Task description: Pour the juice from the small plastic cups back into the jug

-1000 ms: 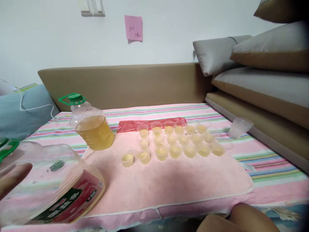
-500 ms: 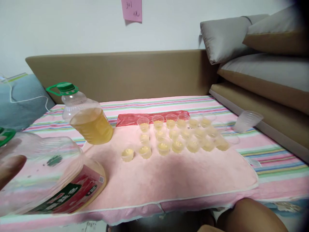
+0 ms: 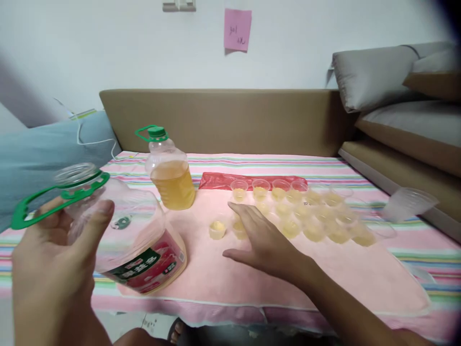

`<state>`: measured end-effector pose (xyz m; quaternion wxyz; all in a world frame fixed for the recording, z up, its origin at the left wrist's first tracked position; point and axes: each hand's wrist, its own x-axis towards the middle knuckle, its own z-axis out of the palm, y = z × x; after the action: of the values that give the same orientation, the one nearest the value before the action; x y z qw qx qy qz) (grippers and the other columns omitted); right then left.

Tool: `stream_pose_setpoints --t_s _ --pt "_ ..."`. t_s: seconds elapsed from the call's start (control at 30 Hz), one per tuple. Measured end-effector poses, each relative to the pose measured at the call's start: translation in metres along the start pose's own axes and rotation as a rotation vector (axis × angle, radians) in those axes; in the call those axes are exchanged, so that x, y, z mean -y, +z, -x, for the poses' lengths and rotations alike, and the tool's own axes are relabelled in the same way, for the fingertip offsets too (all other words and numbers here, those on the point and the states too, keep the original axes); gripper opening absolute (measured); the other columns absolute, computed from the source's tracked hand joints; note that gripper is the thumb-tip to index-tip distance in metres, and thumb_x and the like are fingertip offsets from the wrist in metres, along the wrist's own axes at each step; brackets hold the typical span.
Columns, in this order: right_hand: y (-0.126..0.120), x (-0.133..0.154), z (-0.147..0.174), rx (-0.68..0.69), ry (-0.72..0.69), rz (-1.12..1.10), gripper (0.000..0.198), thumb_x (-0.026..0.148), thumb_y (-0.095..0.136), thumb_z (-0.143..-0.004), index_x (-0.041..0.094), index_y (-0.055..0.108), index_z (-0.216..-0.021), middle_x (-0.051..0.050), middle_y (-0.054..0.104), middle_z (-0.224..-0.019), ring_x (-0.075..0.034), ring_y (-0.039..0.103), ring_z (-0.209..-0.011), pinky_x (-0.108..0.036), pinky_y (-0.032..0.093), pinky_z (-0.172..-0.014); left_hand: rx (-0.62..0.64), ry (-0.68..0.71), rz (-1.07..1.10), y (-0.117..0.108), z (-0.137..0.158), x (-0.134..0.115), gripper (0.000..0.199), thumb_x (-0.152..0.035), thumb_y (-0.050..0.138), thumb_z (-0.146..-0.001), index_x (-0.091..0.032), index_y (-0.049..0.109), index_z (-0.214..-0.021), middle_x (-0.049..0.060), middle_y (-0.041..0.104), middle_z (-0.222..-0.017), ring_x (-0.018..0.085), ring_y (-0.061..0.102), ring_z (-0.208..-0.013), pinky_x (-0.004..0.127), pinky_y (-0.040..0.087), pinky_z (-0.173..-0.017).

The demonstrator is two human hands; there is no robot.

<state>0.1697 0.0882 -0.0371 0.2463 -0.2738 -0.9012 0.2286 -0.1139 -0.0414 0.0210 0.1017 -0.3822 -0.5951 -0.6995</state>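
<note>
My left hand grips the neck of a large clear plastic jug, which is uncapped, tilted and marked with a red and green label. A green carry ring circles its neck. My right hand is stretched out with fingers extended over the front row of cups, holding nothing; whether it touches one I cannot tell. Several small clear cups of pale yellow liquid stand in rows, among them the leftmost front cup. Farther back, a second jug with a green cap is partly filled with yellow liquid.
A pink cloth lies over a striped sheet. Behind the cups is a red plastic bag. A stack of empty cups lies on its side at right, near piled cushions. A white cable trails at left.
My view has swung left and tilted up slightly. My right hand has come in over the front cups. The left hand and its jug show more fully, with the jug's open mouth visible.
</note>
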Motion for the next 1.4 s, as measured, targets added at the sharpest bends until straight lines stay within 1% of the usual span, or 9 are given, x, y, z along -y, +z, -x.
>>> stream_pose_setpoints --t_s 0.1,0.2,0.33,0.43,0.63,0.8,1.0,1.17,1.4 --pt "0.011 -0.008 -0.032 0.128 0.070 0.053 0.110 0.036 0.096 -0.080 0.011 0.040 -0.171 -0.026 0.054 -0.167 -0.042 0.051 -0.157 -0.064 0.044 -0.131 0.020 -0.017 -0.029 -0.007 -0.001 0.006 0.048 -0.054 0.095 -0.084 -0.022 0.084 -0.118 0.006 0.081 -0.135 0.034 0.074 -0.130 0.055 0.049 -0.128" --pt "0.015 -0.010 -0.050 0.215 0.093 0.078 0.115 0.029 0.092 -0.077 0.012 0.034 -0.175 -0.026 0.054 -0.167 -0.042 0.050 -0.157 -0.063 0.043 -0.130 0.023 -0.119 -0.039 -0.009 0.001 0.005 0.066 -0.064 0.094 -0.080 -0.021 0.081 -0.128 0.011 0.079 -0.139 0.039 0.070 -0.136 0.060 0.049 -0.127" --pt "0.022 -0.013 -0.056 0.259 0.105 0.063 0.110 0.026 0.085 -0.079 0.011 0.033 -0.176 -0.024 0.061 -0.159 -0.042 0.054 -0.151 -0.060 0.046 -0.125 0.021 -0.112 0.017 -0.006 0.000 0.008 0.066 -0.055 0.092 -0.087 -0.020 0.076 -0.141 0.012 0.075 -0.146 0.030 0.071 -0.137 0.044 0.047 -0.128" --pt "0.029 -0.016 -0.057 0.214 0.112 0.012 0.102 0.031 0.081 -0.082 0.012 0.038 -0.172 -0.022 0.065 -0.150 -0.040 0.058 -0.144 -0.062 0.044 -0.125 0.033 -0.130 0.033 -0.004 -0.003 0.012 0.056 -0.047 0.090 -0.090 -0.022 0.078 -0.138 0.010 0.077 -0.144 0.028 0.072 -0.134 0.041 0.050 -0.126" --pt "0.029 -0.018 -0.066 0.048 0.197 -0.357 0.104 0.043 0.084 -0.078 0.023 0.035 -0.167 -0.017 0.061 -0.143 -0.035 0.063 -0.140 -0.058 0.050 -0.120 0.051 -0.138 0.051 -0.009 -0.008 0.014 0.061 -0.051 0.092 -0.089 -0.026 0.076 -0.142 0.012 0.076 -0.144 0.035 0.069 -0.140 0.056 0.048 -0.127" --pt "0.012 -0.016 -0.089 -0.167 0.209 -0.765 0.104 0.055 0.093 -0.074 0.033 0.035 -0.158 -0.014 0.054 -0.147 -0.030 0.069 -0.134 -0.050 0.058 -0.110 0.116 -0.116 0.155 -0.007 -0.008 0.006 0.059 -0.055 0.095 -0.086 -0.020 0.079 -0.131 0.014 0.073 -0.149 0.035 0.067 -0.140 0.053 0.048 -0.124" --pt "-0.015 0.002 -0.116 -0.450 0.127 -0.953 0.094 0.051 0.101 -0.065 0.034 0.047 -0.139 -0.009 0.069 -0.136 -0.026 0.071 -0.125 -0.051 0.052 -0.121 0.207 -0.199 0.206 0.011 -0.007 0.018 0.075 -0.063 0.097 -0.077 -0.017 0.076 -0.132 0.018 0.075 -0.142 0.044 0.064 -0.142 0.067 0.042 -0.128" --pt "-0.031 0.022 -0.125 -0.460 0.130 -1.061 0.091 0.053 0.099 -0.066 0.033 0.045 -0.136 -0.008 0.077 -0.129 -0.028 0.072 -0.132 -0.051 0.050 -0.124 0.288 -0.150 0.117 0.023 -0.002 0.016 0.069 -0.063 0.091 -0.083 -0.021 0.075 -0.135 0.013 0.075 -0.143 0.038 0.063 -0.143 0.059 0.043 -0.127" --pt "-0.044 0.041 -0.135 -0.348 0.062 -1.111 0.090 0.054 0.094 -0.071 0.036 0.036 -0.138 -0.011 0.065 -0.155 -0.034 0.074 -0.132 -0.058 0.057 -0.117 0.304 -0.146 0.009 0.022 -0.001 0.014 0.070 -0.063 0.088 -0.085 -0.024 0.074 -0.141 0.010 0.076 -0.143 0.035 0.066 -0.141 0.054 0.042 -0.129"
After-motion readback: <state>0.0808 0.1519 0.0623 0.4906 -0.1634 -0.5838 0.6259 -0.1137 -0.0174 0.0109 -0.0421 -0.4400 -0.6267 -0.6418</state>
